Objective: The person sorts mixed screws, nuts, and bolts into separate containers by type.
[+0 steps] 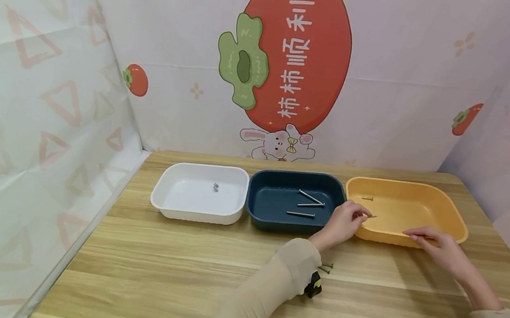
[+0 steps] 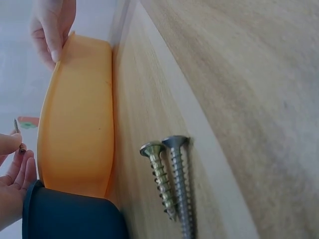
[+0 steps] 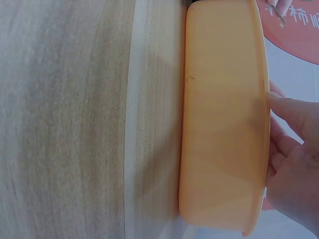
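My left hand (image 1: 346, 222) pinches a small pointed screw (image 1: 372, 216) over the left front rim of the yellow tray (image 1: 383, 237). In the left wrist view that screw (image 2: 17, 127) stands up between thumb and fingers. The right hand (image 1: 443, 249) grips the tray's front rim toward its right side, thumb outside and fingers inside, as the right wrist view shows. Another small screw (image 1: 367, 198) lies on the yellow tray's floor. On the table behind the left wrist are two loose screws (image 1: 327, 268), seen close up as a brassy screw (image 2: 160, 174) and a greyer screw (image 2: 180, 184).
Left of the yellow tray, and close against it, stands a dark blue tray (image 1: 275, 226) with three long bolts (image 1: 310, 204) inside. Further left is a white tray (image 1: 201, 217) holding small grey metal pieces (image 1: 216, 187). A printed cloth (image 1: 170, 118) hangs behind the wooden table (image 1: 166, 275).
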The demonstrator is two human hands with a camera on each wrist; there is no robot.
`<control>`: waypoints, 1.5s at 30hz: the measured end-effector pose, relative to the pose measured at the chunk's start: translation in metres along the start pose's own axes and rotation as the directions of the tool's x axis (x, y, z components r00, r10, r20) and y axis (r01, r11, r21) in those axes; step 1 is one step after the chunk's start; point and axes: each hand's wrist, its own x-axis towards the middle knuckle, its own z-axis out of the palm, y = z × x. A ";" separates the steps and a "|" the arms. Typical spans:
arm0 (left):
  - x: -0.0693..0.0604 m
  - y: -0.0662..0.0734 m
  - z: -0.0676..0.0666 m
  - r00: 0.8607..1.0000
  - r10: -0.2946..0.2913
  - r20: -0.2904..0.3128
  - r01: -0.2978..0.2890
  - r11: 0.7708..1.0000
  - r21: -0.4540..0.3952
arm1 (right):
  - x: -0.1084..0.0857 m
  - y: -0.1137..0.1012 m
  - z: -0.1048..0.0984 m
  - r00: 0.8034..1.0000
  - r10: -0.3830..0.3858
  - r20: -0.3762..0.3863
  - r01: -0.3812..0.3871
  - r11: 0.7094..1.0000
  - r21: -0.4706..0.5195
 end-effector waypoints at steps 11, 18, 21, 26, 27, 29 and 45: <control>-0.002 0.002 -0.003 1.000 -0.006 0.009 0.006 1.000 0.014 | -0.001 0.000 0.001 1.000 0.003 0.007 -0.003 1.000 -0.001; -0.007 -0.002 -0.008 0.999 0.017 0.035 -0.015 0.999 -0.044 | -0.001 -0.003 -0.002 1.000 0.016 0.014 -0.016 1.000 -0.005; -0.011 -0.002 -0.010 0.998 0.036 0.053 -0.033 0.998 -0.054 | 0.000 -0.003 -0.002 1.000 0.004 0.014 -0.004 1.000 0.002; -0.019 0.001 -0.015 0.994 0.077 0.083 -0.072 0.996 -0.054 | 0.000 -0.002 -0.002 1.000 -0.005 0.011 0.005 1.000 0.012; -0.020 0.002 -0.016 0.993 0.082 0.089 -0.077 0.995 -0.057 | 0.000 -0.002 -0.002 1.000 -0.006 0.011 0.005 1.000 0.012; -0.023 0.003 -0.017 0.991 0.087 0.103 -0.079 0.994 -0.074 | 0.000 -0.002 -0.002 1.000 -0.007 0.012 0.007 1.000 0.013; -0.042 -0.005 -0.036 0.962 0.109 0.252 -0.097 0.994 -0.059 | 0.000 -0.003 -0.001 1.000 -0.018 0.010 0.018 1.000 0.004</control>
